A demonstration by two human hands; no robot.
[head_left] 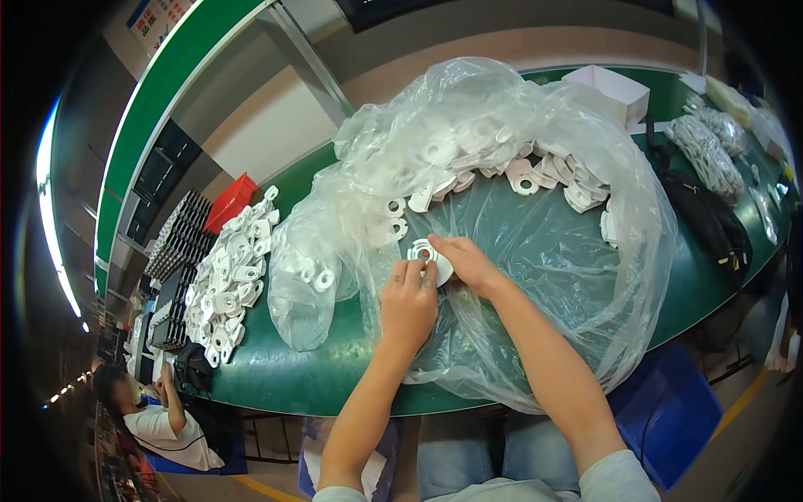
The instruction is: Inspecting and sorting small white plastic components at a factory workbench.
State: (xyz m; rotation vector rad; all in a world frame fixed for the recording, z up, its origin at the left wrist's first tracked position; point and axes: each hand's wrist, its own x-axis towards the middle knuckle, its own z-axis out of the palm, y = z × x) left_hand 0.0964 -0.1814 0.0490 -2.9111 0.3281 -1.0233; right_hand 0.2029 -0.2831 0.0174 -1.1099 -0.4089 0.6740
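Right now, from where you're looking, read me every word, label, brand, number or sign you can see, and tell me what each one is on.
Wall poster, upper left: coloured printing, too small and warped to read reliably.
White part between the left hand and right hand: no lettering visible.
Clear plastic bag: none visible.
Red bin: none visible.
So I have no text to quote.

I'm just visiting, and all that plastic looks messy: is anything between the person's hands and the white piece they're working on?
Nothing visible is in the way: the left hand and right hand are both directly on the white piece. The clear plastic bag spreads around them, but none shows between hands and piece.
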